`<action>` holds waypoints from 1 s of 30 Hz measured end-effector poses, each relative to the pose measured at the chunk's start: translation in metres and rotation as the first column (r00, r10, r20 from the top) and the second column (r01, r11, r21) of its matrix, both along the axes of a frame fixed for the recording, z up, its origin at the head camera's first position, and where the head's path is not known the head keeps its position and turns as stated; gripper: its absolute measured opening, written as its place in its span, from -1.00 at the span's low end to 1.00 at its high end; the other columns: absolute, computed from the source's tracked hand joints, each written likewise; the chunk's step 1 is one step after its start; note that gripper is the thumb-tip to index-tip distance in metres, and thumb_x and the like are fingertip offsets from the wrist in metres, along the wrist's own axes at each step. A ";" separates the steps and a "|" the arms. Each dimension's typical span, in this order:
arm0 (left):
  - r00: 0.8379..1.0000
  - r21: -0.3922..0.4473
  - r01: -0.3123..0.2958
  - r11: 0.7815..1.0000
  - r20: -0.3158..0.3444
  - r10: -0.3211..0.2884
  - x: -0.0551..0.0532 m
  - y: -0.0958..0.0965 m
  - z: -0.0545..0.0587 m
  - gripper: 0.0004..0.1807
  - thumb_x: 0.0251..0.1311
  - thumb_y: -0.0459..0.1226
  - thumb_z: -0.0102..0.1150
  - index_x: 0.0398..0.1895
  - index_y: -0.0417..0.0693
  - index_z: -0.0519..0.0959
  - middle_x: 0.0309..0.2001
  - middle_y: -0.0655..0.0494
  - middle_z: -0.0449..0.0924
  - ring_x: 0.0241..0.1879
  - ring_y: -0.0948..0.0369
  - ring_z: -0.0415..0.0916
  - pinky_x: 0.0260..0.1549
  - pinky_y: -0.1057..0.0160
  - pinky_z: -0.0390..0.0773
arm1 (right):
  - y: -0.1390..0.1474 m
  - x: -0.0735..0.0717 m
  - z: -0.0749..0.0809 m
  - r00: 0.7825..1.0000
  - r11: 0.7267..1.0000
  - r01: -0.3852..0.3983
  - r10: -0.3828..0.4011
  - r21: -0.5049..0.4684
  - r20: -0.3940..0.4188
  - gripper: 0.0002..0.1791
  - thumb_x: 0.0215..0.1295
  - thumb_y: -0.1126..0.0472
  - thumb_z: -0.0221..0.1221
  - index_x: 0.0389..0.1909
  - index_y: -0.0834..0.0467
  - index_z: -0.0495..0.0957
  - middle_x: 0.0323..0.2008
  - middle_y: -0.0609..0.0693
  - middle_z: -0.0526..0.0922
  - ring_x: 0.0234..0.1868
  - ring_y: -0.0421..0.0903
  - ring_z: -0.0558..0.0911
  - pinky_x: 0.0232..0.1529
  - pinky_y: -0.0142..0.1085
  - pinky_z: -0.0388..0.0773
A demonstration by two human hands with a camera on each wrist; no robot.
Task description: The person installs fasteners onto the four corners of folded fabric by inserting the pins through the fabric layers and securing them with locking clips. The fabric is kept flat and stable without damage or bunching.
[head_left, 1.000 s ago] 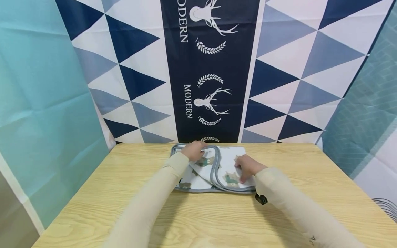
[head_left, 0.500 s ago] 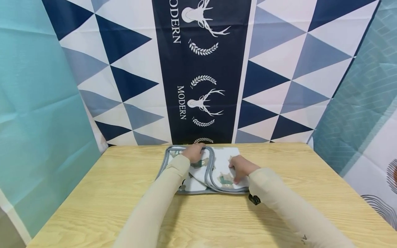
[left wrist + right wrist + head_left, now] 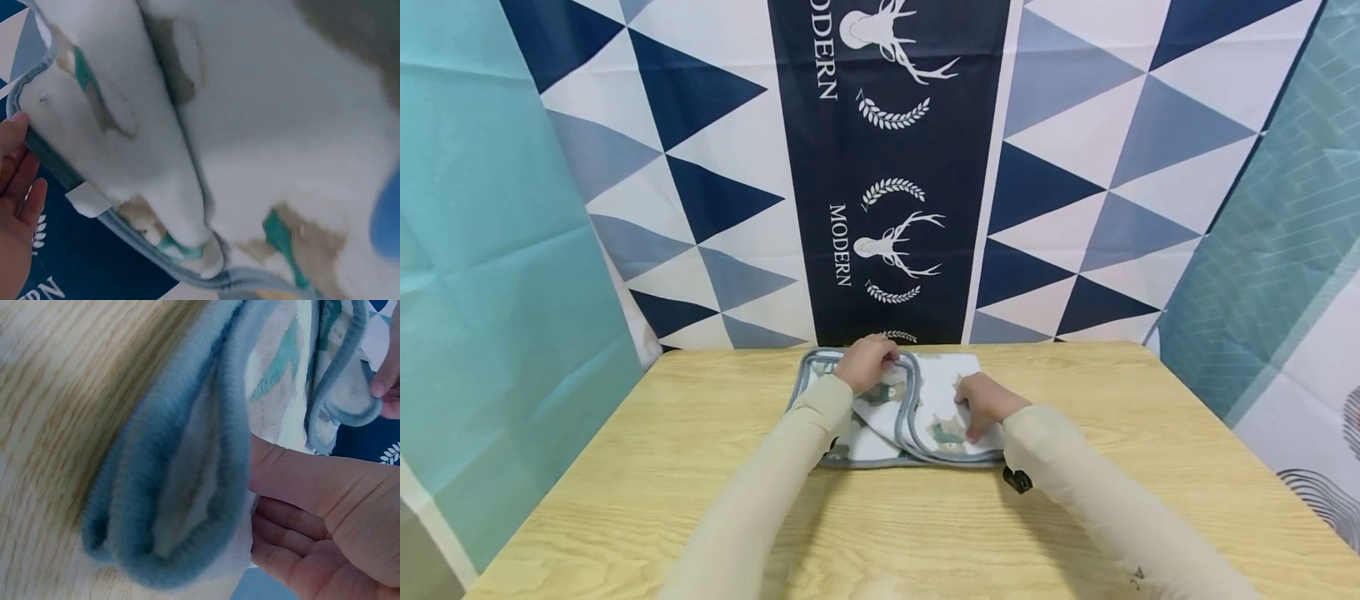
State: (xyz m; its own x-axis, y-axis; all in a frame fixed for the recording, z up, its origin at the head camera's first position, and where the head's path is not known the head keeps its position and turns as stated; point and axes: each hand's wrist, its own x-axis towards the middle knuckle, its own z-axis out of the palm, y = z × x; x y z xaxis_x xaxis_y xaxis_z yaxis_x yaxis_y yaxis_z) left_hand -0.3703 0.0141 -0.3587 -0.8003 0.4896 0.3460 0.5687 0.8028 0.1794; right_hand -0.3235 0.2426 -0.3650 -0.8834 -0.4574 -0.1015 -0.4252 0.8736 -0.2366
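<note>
A white baby blanket (image 3: 940,387) with bear prints and grey-blue edging lies folded at the far side of the table. My left hand (image 3: 867,363) pinches its trimmed edge near the far side. In the left wrist view the thumb of that hand (image 3: 17,200) lies on the edging, close to a small white tag (image 3: 88,199). My right hand (image 3: 988,405) grips the folded right end. The right wrist view shows the rounded fold (image 3: 178,506) beside the hand (image 3: 331,525), its thumb on the cloth and other fingers bent behind it.
The wood-grain table (image 3: 910,533) runs toward me and to both sides of the blanket. Right behind its far edge hangs a patterned curtain (image 3: 887,167). A teal curtain (image 3: 512,275) hangs at the left, and another sheet (image 3: 1285,275) at the right.
My left hand has shifted slightly at the blanket's far edge, its fingers lifting the trim a little. The right hand stays in place on the blanket. The head view has turned slightly to the right.
</note>
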 end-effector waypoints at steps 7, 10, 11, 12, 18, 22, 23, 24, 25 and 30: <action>0.997 0.036 0.058 0.998 0.046 -0.059 0.014 -0.020 0.018 -0.87 0.24 -0.43 0.15 -0.20 -0.13 0.62 -0.20 0.01 0.66 -0.15 0.14 0.58 -0.04 0.21 0.59 | 0.001 -0.003 -0.002 1.000 1.000 -0.017 0.017 0.013 -0.004 -0.46 -0.37 0.34 0.55 -0.20 0.29 0.65 -0.27 0.06 0.63 -0.31 -0.14 0.45 -0.14 -0.25 0.56; 0.994 0.026 0.108 0.994 0.023 -0.109 0.022 -0.033 0.023 -0.88 0.23 -0.45 0.14 -0.23 -0.14 0.62 -0.23 0.01 0.66 -0.19 0.15 0.58 -0.08 0.21 0.59 | 0.002 -0.004 -0.003 0.999 0.999 -0.048 0.048 0.018 -0.014 -0.51 -0.36 0.32 0.56 -0.26 0.28 0.66 -0.32 0.06 0.62 -0.36 -0.15 0.40 -0.24 -0.29 0.51; 0.992 0.014 0.125 0.992 0.004 -0.126 0.025 -0.038 0.023 -0.88 0.22 -0.46 0.14 -0.24 -0.13 0.61 -0.25 0.02 0.65 -0.20 0.15 0.57 -0.10 0.21 0.59 | 0.002 -0.004 -0.003 0.999 0.999 -0.050 0.050 0.013 -0.016 -0.51 -0.36 0.32 0.56 -0.26 0.28 0.66 -0.32 0.06 0.62 -0.35 -0.16 0.40 -0.23 -0.30 0.51; 0.990 0.008 0.142 0.990 -0.004 -0.142 0.028 -0.043 0.024 -0.88 0.21 -0.48 0.14 -0.26 -0.14 0.60 -0.26 0.02 0.65 -0.20 0.15 0.57 -0.11 0.21 0.59 | 0.002 -0.004 -0.003 0.998 0.998 -0.059 0.060 0.014 -0.023 -0.50 -0.36 0.31 0.56 -0.24 0.28 0.67 -0.31 0.06 0.63 -0.36 -0.17 0.40 -0.24 -0.31 0.52; 0.978 -0.011 0.206 0.978 -0.036 -0.206 0.046 -0.078 0.030 -0.83 0.16 -0.55 0.13 -0.31 -0.13 0.57 -0.29 0.04 0.64 -0.21 0.16 0.57 -0.11 0.19 0.59 | 0.005 -0.005 -0.001 0.997 0.998 -0.068 0.068 0.006 -0.030 -0.55 -0.35 0.33 0.55 -0.30 0.30 0.66 -0.38 0.06 0.59 -0.38 -0.16 0.39 -0.27 -0.31 0.49; 0.978 -0.013 0.206 0.978 -0.006 -0.206 0.055 -0.100 0.031 -0.83 0.16 -0.55 0.13 -0.29 -0.15 0.59 -0.27 0.04 0.66 -0.18 0.16 0.58 -0.09 0.19 0.60 | 0.005 -0.006 0.001 0.998 0.998 -0.056 0.056 0.014 -0.031 -0.40 -0.36 0.32 0.55 -0.14 0.35 0.64 -0.20 0.17 0.66 -0.25 -0.10 0.51 -0.06 -0.17 0.59; 0.978 -0.014 0.208 0.978 0.006 -0.208 0.057 -0.105 0.031 -0.83 0.16 -0.55 0.13 -0.28 -0.16 0.60 -0.26 0.04 0.66 -0.18 0.15 0.59 -0.09 0.19 0.60 | 0.005 -0.006 0.001 0.998 0.999 -0.049 0.049 0.012 -0.027 -0.35 -0.36 0.32 0.56 -0.08 0.35 0.63 -0.13 0.20 0.66 -0.19 -0.09 0.54 0.01 -0.14 0.59; 0.977 -0.015 0.213 0.977 0.016 -0.213 0.059 -0.110 0.030 -0.84 0.16 -0.55 0.13 -0.29 -0.17 0.60 -0.27 0.03 0.66 -0.18 0.15 0.60 -0.10 0.19 0.61 | 0.005 -0.006 0.001 0.999 0.999 -0.047 0.047 0.014 -0.021 -0.34 -0.35 0.32 0.55 -0.07 0.36 0.62 -0.11 0.21 0.66 -0.17 -0.07 0.55 0.04 -0.12 0.58; 0.976 -0.015 0.217 0.976 0.027 -0.217 0.061 -0.115 0.030 -0.85 0.16 -0.55 0.14 -0.29 -0.18 0.60 -0.27 0.03 0.66 -0.19 0.16 0.60 -0.11 0.19 0.62 | 0.004 -0.006 0.001 0.999 0.999 -0.046 0.046 0.016 -0.015 -0.33 -0.35 0.31 0.55 -0.06 0.36 0.62 -0.10 0.22 0.66 -0.15 -0.05 0.56 0.05 -0.11 0.58; 0.972 -0.044 0.233 0.971 0.048 -0.231 0.072 -0.136 0.028 -0.82 0.12 -0.57 0.16 -0.39 -0.14 0.61 -0.35 0.06 0.66 -0.26 0.14 0.60 -0.16 0.18 0.62 | 0.003 -0.007 -0.002 0.999 0.999 -0.050 0.050 0.020 0.002 -0.33 -0.34 0.30 0.56 -0.04 0.34 0.62 -0.09 0.21 0.66 -0.14 -0.05 0.56 0.02 -0.13 0.59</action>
